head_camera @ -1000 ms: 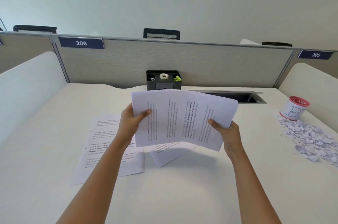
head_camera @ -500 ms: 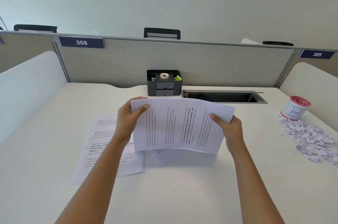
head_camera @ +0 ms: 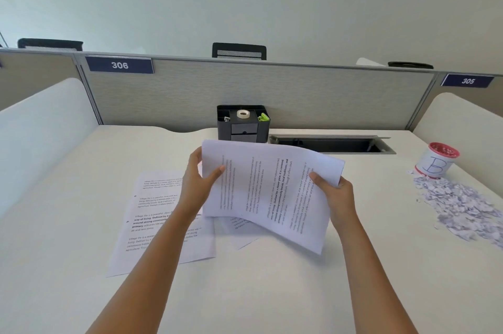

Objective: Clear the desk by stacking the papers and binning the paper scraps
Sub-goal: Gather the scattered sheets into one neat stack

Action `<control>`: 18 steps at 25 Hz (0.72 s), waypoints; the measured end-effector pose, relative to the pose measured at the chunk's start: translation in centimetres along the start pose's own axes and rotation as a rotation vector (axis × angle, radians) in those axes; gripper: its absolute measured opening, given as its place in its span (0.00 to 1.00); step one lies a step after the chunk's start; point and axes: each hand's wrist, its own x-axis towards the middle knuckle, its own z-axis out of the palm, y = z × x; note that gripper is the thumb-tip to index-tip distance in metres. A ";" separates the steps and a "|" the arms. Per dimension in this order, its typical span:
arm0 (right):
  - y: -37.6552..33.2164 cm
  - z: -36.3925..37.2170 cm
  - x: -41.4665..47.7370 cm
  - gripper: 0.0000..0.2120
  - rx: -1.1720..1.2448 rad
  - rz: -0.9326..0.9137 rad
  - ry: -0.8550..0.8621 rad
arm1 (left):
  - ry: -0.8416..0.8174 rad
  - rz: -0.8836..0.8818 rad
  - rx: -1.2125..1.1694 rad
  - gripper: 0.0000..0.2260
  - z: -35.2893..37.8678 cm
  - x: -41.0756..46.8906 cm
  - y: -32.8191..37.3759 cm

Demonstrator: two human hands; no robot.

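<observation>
Both my hands hold a sheaf of printed papers [head_camera: 266, 192] above the middle of the white desk [head_camera: 258, 287], text running sideways. My left hand [head_camera: 198, 184] grips its left edge, my right hand [head_camera: 333, 192] its right edge. The sheaf's lower right corner droops toward the desk. A printed sheet [head_camera: 152, 222] lies flat to the left, partly under my left forearm. Another sheet [head_camera: 242, 227] lies under the held sheaf, mostly hidden. A heap of paper scraps [head_camera: 460, 205] covers the desk's right side beside a small red-rimmed bin [head_camera: 438, 160] marked "B".
A black desk organiser [head_camera: 243, 124] with a tape roll stands against the grey partition [head_camera: 299, 96]. A recessed cable tray [head_camera: 330, 144] opens in the desk to its right. White side panels [head_camera: 40, 126] wall the desk left and right.
The held sheaf has tilted, its lower right corner now sagging lower toward the desk. Both hands keep their grip in about the same place.
</observation>
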 end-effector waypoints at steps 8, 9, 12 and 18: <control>3.2 4.4 -1.9 0.16 0.594 0.291 0.155 | -0.085 -0.373 -0.345 0.23 5.9 -3.9 -2.6; 3.6 4.8 -2.2 0.16 0.611 0.315 0.157 | -0.079 -0.431 -0.460 0.18 6.4 -4.4 -2.3; 4.1 5.1 -2.6 0.16 0.583 0.332 0.137 | 0.044 -0.499 -0.612 0.15 6.7 -3.9 -1.7; 4.5 2.0 -1.7 0.16 0.370 0.343 -0.135 | 0.004 -0.480 -0.472 0.14 3.7 -1.7 -1.8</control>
